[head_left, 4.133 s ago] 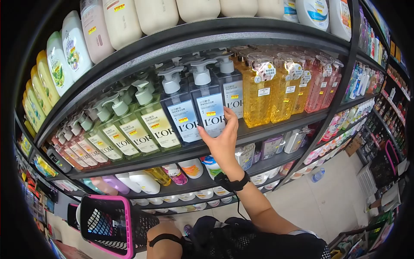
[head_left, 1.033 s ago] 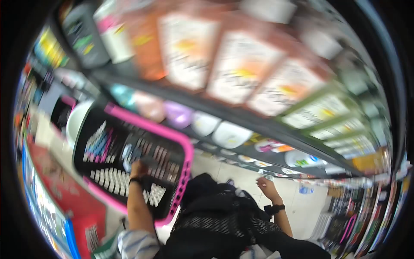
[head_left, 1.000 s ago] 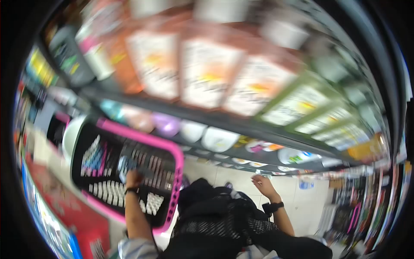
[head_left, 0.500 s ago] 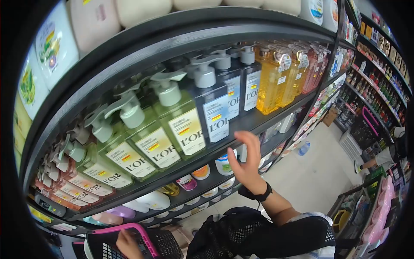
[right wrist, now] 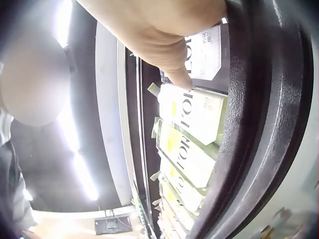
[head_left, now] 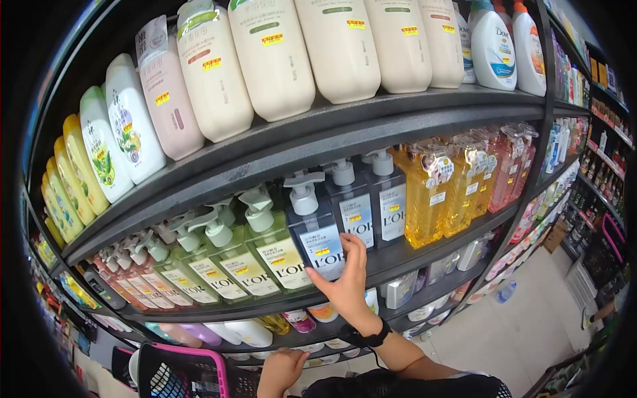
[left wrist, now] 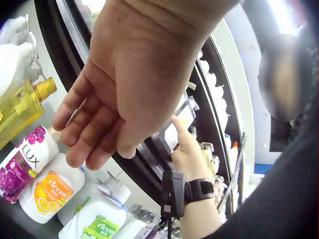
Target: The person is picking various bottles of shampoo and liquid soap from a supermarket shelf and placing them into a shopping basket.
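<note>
My right hand [head_left: 346, 286] holds a dark blue pump bottle [head_left: 318, 242] on the middle shelf, thumb at its left side and fingers at its right. The bottle has a pale blue label and a grey pump head, and stands at the shelf's front. In the right wrist view the thumb lies against the dark bottle's label [right wrist: 205, 52]. My left hand [head_left: 282, 369] is low in front of the bottom shelves, beside the basket. In the left wrist view that left hand [left wrist: 134, 74] has loosely bent fingers and holds nothing.
Green pump bottles [head_left: 272, 259] stand left of the dark ones, amber bottles [head_left: 428, 199] to the right. Large cream bottles [head_left: 272, 60] line the shelf above. A black basket with a pink rim [head_left: 221, 371] is at lower left. The shelf edge [head_left: 411, 255] runs below the bottles.
My left hand, earlier inside the basket at a bottle, has come out and moved right. My right hand, open before the shelf half a second ago, now grips the dark blue pump bottle.
</note>
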`<state>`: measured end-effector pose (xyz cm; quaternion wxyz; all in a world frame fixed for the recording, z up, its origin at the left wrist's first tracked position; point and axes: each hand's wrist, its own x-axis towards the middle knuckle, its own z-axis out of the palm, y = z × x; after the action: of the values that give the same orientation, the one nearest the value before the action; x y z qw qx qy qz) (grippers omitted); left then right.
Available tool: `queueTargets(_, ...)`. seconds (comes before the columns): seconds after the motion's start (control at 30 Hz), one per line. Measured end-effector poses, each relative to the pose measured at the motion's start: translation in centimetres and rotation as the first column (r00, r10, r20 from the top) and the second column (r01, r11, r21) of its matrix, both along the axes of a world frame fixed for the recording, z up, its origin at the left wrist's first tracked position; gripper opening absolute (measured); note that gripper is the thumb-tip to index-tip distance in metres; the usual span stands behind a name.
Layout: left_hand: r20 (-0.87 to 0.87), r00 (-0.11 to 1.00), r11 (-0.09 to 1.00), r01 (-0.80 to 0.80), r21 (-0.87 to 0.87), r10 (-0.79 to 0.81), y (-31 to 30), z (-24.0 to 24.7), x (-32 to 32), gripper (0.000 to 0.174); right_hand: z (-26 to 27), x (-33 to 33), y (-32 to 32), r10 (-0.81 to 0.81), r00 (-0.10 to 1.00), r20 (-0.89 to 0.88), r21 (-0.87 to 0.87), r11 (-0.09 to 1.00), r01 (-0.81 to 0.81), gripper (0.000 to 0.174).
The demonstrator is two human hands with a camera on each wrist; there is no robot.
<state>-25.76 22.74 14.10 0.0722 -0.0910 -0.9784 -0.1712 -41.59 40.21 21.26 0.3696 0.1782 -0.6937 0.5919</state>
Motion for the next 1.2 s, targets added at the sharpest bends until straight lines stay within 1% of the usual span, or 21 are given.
queueTargets(0.03,-0.005,1.0,1.0,-0.012,-0.011,0.012,0.1,0.2,0.1,0.025,-0.1,-0.1,0.0,0.049,0.998,0.029,-0.033,0.998,-0.048,0.074)
queueTargets(0.13,0.016,0.997,0.997,-0.069,-0.038,0.07,0.7,0.8,0.7,0.024,0.3,0.2,0.4,0.078,0.996,0.045,-0.044,0.996,-0.076,0.08)
queueTargets(0.2,0.033,0.996,0.996,-0.077,-0.042,0.078,1.0,0.7,0.7,0.024,1.5,0.1,0.9,0.098,0.994,0.055,-0.042,0.994,-0.096,0.083)
queueTargets(0.27,0.057,0.994,0.995,-0.087,-0.05,0.09,1.0,0.6,0.9,0.025,3.2,-0.7,1.1,0.072,0.99,-0.119,0.062,0.996,-0.065,0.088)
queueTargets(0.37,0.052,0.997,0.996,-0.057,-0.063,0.06,0.9,0.1,1.5,0.025,4.9,-1.4,1.2,0.053,0.993,-0.102,0.087,0.995,-0.044,0.089)
queueTargets(0.43,0.008,0.997,0.996,-0.08,-0.036,0.08,0.9,-0.4,2.0,0.026,5.1,-1.6,1.0,0.07,0.993,-0.09,0.054,0.996,-0.066,0.089)
queueTargets(0.5,-0.009,0.997,0.996,-0.073,-0.049,0.073,0.4,-1.4,2.4,0.027,5.6,-1.6,1.0,0.097,0.995,-0.023,0.028,0.995,-0.097,0.09)
queueTargets(0.57,-0.022,0.998,0.996,-0.066,-0.064,0.065,0.0,-2.0,2.7,0.028,5.7,-2.0,1.3,0.109,0.994,-0.021,0.033,0.994,-0.109,0.088)
queueTargets(0.63,-0.018,0.998,0.996,-0.056,-0.067,0.055,-0.3,-2.0,3.0,0.027,5.3,-2.5,1.7,0.206,0.978,-0.038,0.034,0.978,-0.205,0.083)
queueTargets(0.67,-0.014,0.998,0.996,-0.059,-0.065,0.058,-0.5,-1.9,2.9,0.027,5.2,-2.3,1.9,0.194,0.977,-0.088,0.036,0.981,-0.191,0.076)
queueTargets(0.7,-0.006,0.998,0.996,-0.06,-0.062,0.06,-0.5,-1.8,3.0,0.027,4.6,-2.1,2.0,0.195,0.978,-0.078,0.038,0.98,-0.193,0.076)
queueTargets(0.77,-0.032,0.997,0.996,-0.078,-0.052,0.076,-0.5,-1.4,2.8,0.027,3.0,-1.8,1.9,0.37,0.925,0.08,-0.12,0.925,-0.36,0.071)
queueTargets(0.8,0.001,0.995,0.994,-0.097,-0.055,0.098,-0.4,-1.1,2.8,0.027,2.6,-1.6,1.9,0.376,0.923,0.075,-0.17,0.917,-0.36,0.067)
queueTargets(0.83,0.008,0.995,0.994,-0.1,-0.046,0.101,-0.3,-0.8,2.8,0.027,2.4,-1.4,1.9,0.379,0.922,0.085,-0.162,0.918,-0.362,0.067)
queueTargets(0.93,-0.031,0.998,0.999,-0.048,-0.023,0.047,-0.8,-0.7,2.9,0.026,1.4,-0.6,2.0,0.341,0.94,-0.026,-0.193,0.92,-0.34,0.067)
queueTargets(0.97,-0.029,0.998,0.999,-0.047,-0.019,0.047,-1.1,-0.7,2.9,0.026,1.0,0.3,2.1,0.34,0.94,-0.023,-0.189,0.922,-0.339,0.067)
queueTargets(1.03,-0.071,0.994,0.992,-0.075,0.099,0.082,-1.6,-0.3,2.9,0.024,0.7,2.9,2.2,0.454,0.891,0.018,-0.253,0.864,-0.435,0.069)
queueTargets(1.07,-0.068,0.994,0.991,-0.082,0.107,0.089,-2.0,0.2,3.1,0.024,0.7,4.0,2.0,0.538,0.843,0.006,-0.278,0.811,-0.515,0.071)
queueTargets(1.1,-0.083,0.992,0.98,-0.082,0.181,0.098,-2.4,0.9,3.2,0.023,0.3,4.9,1.9,0.656,0.754,0.047,-0.317,0.725,-0.611,0.071)
queueTargets(1.17,-0.083,0.99,0.934,-0.079,0.348,0.115,-3.8,2.4,3.7,0.023,-0.1,6.7,0.5,0.825,0.553,0.118,-0.41,0.547,-0.729,0.072)
queueTargets(1.2,-0.126,0.986,0.898,-0.045,0.438,0.111,-5.0,2.3,4.0,0.029,-0.3,7.2,-0.9,0.885,0.458,0.081,-0.452,0.442,-0.775,0.074)
